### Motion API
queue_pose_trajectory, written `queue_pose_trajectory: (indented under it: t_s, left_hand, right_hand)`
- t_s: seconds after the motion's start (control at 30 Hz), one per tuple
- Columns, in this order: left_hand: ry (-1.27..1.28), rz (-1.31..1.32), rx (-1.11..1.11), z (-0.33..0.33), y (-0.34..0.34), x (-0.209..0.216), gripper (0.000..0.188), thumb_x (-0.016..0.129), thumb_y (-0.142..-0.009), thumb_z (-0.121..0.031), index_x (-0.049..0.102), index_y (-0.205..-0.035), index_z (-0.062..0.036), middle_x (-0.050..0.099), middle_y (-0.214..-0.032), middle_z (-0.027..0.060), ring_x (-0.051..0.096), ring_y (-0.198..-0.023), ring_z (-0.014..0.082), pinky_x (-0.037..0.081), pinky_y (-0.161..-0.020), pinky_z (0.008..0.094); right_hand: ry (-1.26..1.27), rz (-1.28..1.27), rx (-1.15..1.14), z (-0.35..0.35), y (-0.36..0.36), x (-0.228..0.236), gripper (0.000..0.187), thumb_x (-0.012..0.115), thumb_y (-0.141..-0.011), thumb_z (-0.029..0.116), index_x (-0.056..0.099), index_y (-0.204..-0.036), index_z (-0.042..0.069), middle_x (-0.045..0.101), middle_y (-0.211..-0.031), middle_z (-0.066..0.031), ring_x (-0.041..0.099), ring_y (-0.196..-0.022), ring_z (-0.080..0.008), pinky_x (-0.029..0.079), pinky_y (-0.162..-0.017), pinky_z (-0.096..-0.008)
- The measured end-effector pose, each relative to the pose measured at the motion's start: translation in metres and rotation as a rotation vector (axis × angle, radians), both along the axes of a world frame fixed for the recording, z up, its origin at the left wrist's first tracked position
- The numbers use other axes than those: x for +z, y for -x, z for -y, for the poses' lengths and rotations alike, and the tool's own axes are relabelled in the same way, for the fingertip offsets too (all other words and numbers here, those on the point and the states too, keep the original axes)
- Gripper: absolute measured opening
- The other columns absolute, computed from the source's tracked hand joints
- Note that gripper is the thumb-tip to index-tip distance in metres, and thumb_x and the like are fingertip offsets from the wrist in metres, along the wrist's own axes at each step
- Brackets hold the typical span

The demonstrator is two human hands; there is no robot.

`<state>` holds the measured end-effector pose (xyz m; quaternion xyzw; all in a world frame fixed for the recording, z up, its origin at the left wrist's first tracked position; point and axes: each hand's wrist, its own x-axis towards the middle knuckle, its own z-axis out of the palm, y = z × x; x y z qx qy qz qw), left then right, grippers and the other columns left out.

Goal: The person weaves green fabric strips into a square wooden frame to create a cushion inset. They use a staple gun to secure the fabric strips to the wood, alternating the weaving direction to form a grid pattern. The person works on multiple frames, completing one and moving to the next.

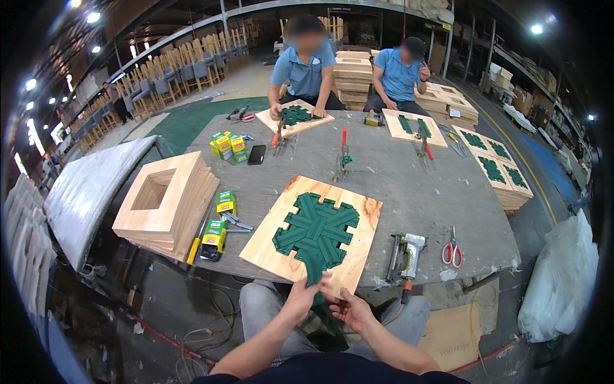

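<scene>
A square wooden board lies tilted at the near edge of the table, its front corner jutting toward my lap. Green webbing straps cross over its middle in a woven pattern, with short ends around the outline. One long strap runs off the near edge, and my left hand is closed around it, fingers partly blurred. The strap's loose tail hangs between my knees. My right hand is at the board's near edge, thumb on the edge and fingers curled below, partly hidden.
On my right lie a staple gun with a hose and red-handled scissors. To the left are stacked wooden frames, staple boxes and a yellow-handled tool. Across the grey table, two co-workers sit with similar boards.
</scene>
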<state>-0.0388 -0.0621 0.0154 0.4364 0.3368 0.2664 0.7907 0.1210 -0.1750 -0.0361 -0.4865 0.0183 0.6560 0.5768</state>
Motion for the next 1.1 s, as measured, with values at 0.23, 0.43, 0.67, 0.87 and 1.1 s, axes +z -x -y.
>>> queue_pose_trajectory:
  t_s: [0.23,0.43,0.67,0.87,1.1]
  left_hand:
    - [0.49,0.383,0.292,0.021,0.112,-0.027,0.044,0.06,-0.102,-0.053,0.063,-0.131,-0.0201,0.073,-0.108,0.0114,0.067,-0.071,0.0246,0.054,-0.082,0.0519]
    - [0.455,0.429,0.139,-0.014,0.099,-0.009,0.058,0.049,-0.103,-0.06,0.066,-0.123,-0.0082,0.072,-0.096,0.0096,0.063,-0.067,0.0247,0.053,-0.08,0.0495]
    - [0.561,0.289,0.054,0.006,0.04,0.004,0.026,0.066,-0.097,-0.02,0.063,-0.119,-0.006,0.068,-0.085,0.0091,0.062,-0.062,0.0232,0.054,-0.077,0.049]
    - [0.532,0.161,-0.084,0.032,0.013,0.006,0.031,0.064,-0.1,-0.017,0.06,-0.127,-0.0008,0.07,-0.087,0.01,0.063,-0.062,0.0214,0.056,-0.078,0.0486]
    - [0.333,0.136,-0.272,0.058,-0.011,0.038,0.05,0.067,-0.101,-0.025,0.052,-0.14,0.0018,0.071,-0.118,0.0211,0.068,-0.071,0.0236,0.058,-0.079,0.0482]
  right_hand:
    - [-0.159,0.188,-0.212,0.011,-0.024,0.048,0.027,0.066,-0.101,0.03,0.066,-0.105,0.003,0.071,-0.083,-0.0083,0.068,-0.065,-0.0185,0.057,-0.059,-0.034]
    - [-0.271,0.436,-0.58,0.048,-0.092,0.101,0.031,0.062,-0.103,0.033,0.068,-0.107,0.003,0.07,-0.091,-0.0066,0.067,-0.073,-0.0165,0.057,-0.063,-0.0346]
    - [-0.496,0.215,-0.445,0.027,-0.047,0.112,0.06,0.062,-0.105,0.034,0.029,-0.155,0.031,0.057,-0.136,-0.0062,0.066,-0.107,-0.0248,0.057,-0.086,-0.0457]
    - [-0.461,0.199,-0.604,-0.004,-0.037,0.06,0.057,0.068,-0.1,0.011,0.041,-0.15,0.016,0.059,-0.14,-0.0066,0.063,-0.121,-0.0243,0.054,-0.098,-0.0428]
    - [-0.459,0.233,-0.691,0.025,-0.076,0.089,0.05,0.072,-0.093,0.002,0.053,-0.139,0.003,0.066,-0.132,-0.0098,0.065,-0.119,-0.0251,0.052,-0.103,-0.0408]
